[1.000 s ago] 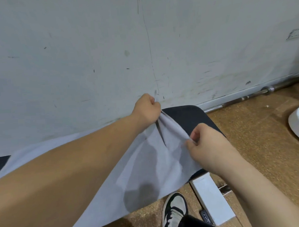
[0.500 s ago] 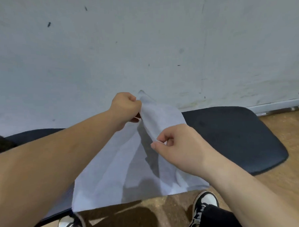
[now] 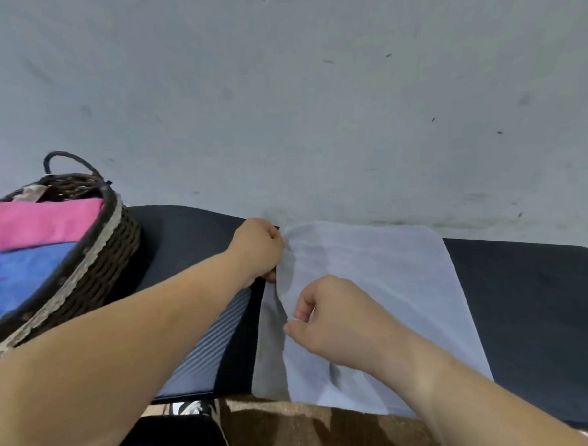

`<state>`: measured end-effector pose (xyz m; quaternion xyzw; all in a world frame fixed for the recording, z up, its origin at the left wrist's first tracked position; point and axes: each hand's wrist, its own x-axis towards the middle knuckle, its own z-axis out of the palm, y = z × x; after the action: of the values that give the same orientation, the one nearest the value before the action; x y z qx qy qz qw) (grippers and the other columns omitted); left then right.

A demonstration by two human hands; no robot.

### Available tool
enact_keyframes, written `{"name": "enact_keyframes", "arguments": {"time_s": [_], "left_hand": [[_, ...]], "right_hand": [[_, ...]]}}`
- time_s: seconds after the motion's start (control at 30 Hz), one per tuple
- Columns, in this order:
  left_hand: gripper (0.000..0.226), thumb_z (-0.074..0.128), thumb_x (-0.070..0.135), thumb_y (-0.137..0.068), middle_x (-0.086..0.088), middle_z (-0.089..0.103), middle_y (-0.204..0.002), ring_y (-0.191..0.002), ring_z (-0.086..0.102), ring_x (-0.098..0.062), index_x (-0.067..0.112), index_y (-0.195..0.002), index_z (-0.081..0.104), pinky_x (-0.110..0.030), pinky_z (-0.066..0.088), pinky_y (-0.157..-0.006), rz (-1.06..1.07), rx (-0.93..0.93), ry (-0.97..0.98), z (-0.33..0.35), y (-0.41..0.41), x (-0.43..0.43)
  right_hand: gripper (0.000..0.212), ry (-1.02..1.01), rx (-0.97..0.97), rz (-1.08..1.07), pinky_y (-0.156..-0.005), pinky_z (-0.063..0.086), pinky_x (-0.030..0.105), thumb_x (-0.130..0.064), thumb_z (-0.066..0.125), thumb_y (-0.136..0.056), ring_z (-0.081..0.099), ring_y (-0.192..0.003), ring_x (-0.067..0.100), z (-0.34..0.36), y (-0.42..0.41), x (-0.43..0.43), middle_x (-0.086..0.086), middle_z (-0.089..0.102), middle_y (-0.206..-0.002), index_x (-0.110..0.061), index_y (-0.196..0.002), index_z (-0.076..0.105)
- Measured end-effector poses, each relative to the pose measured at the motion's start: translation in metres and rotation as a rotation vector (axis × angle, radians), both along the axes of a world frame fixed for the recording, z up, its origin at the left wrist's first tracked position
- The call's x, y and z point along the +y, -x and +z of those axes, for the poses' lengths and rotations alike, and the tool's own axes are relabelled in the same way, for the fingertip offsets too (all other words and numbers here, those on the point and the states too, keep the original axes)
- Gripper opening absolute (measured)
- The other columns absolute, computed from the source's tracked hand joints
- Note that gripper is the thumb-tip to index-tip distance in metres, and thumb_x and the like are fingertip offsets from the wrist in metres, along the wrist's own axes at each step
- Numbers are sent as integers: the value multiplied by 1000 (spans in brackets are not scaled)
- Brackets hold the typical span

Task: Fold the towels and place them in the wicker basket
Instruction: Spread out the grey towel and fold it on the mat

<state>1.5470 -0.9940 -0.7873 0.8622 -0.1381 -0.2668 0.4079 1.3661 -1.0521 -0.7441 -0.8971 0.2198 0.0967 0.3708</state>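
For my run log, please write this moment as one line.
step: folding white towel | left hand: pinches its far left corner | right hand: pinches left edge, nearer | wicker basket: holds pink towel, blue towel

the counter point(image 3: 542, 306) runs along the foot of the wall point(image 3: 314, 104), which stands right behind it. at the counter's left end sits the wicker basket point(image 3: 112, 264), with the far folded towel point(image 3: 43, 223) in it behind the near folded towel point(image 3: 22, 275). right of the middle the spread towel point(image 3: 389, 286) lies on the counter, its back edge at the wall, its front edge hanging past the counter's front. between basket and spread towel a flat panel point(image 3: 207, 354) lies on the counter, under the left forearm. the left hand point(image 3: 256, 248) grips the spread towel's far left corner; the right hand point(image 3: 337, 318) pinches its left edge, nearer the front. the floor point(image 3: 312, 431) lies below, before the counter
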Motion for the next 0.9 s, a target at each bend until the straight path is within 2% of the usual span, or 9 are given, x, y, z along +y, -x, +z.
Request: {"name": "enact_keyframes", "arguments": {"time_s": [0.13,0.27,0.43,0.53,0.6,0.67,0.77,0.83,0.9], "left_hand": [[17,56,14,-98,-11,65,-77,-37,55,-20,8,-83,62,-30,53,-42,-21,-89,-20,-9,-1,1],[17,59,14,-94,-12,67,-70,-41,58,-25,5,-81,66,-45,59,-48,-14,-128,-11,-4,-8,1],[13,62,21,-94,-9,71,-79,-60,68,-26,12,-87,66,-44,64,-59,-32,-206,-32,-1,-14,11],[9,64,26,-92,-4,72,-82,-75,72,-24,17,-91,64,-41,64,-69,-43,-252,-45,-1,-10,23],[9,63,26,-91,-2,72,-82,-77,72,-23,18,-94,64,-43,63,-71,-63,-273,-61,5,-5,32],[11,64,25,-91,2,70,-84,-79,69,-18,18,-98,65,-38,61,-72,-97,-325,-81,13,3,41],[8,62,25,-92,4,69,-82,-76,66,-15,20,-98,64,-31,56,-68,-199,-396,-140,20,23,53],[12,63,33,-90,6,67,-84,-78,65,-16,22,-94,61,-36,59,-71,-280,-391,-250,16,39,57],[22,63,41,-89,4,65,-87,-81,63,-18,20,-92,59,-41,59,-75,-295,-376,-350,8,50,58]], "right_hand": [[24,4,29,-21,-66,58,36,-35,67,-88,64,-65,15,-9,-7,6,3,69,-71,-12,-79,70],[21,-33,27,-29,-62,53,28,-37,70,-88,62,-65,10,-7,-11,6,-5,66,-69,-20,-75,69],[19,-302,27,-61,-55,52,26,-35,75,-90,60,-51,6,2,-14,12,-5,63,-57,-19,-81,70],[18,-545,111,-80,-65,62,35,-31,70,-96,72,-65,20,3,-11,12,13,76,-85,-14,-104,69],[15,-568,91,-121,-69,62,37,-21,62,-101,73,-69,24,5,-7,7,18,75,-95,-11,-111,67],[14,-483,20,-153,-68,62,38,-15,57,-102,74,-70,28,5,-3,1,17,74,-94,-13,-110,67],[14,-9,-99,-34,-79,60,43,-23,59,-100,71,-85,23,-2,6,-14,1,73,-94,-23,-107,71],[28,250,-82,84,-92,54,39,-35,57,-100,63,-112,17,-5,15,-22,-6,65,-119,-26,-125,65],[51,302,18,162,-110,42,39,-45,53,-101,43,-139,21,-9,23,-29,-1,47,-146,-24,-147,48]]}}
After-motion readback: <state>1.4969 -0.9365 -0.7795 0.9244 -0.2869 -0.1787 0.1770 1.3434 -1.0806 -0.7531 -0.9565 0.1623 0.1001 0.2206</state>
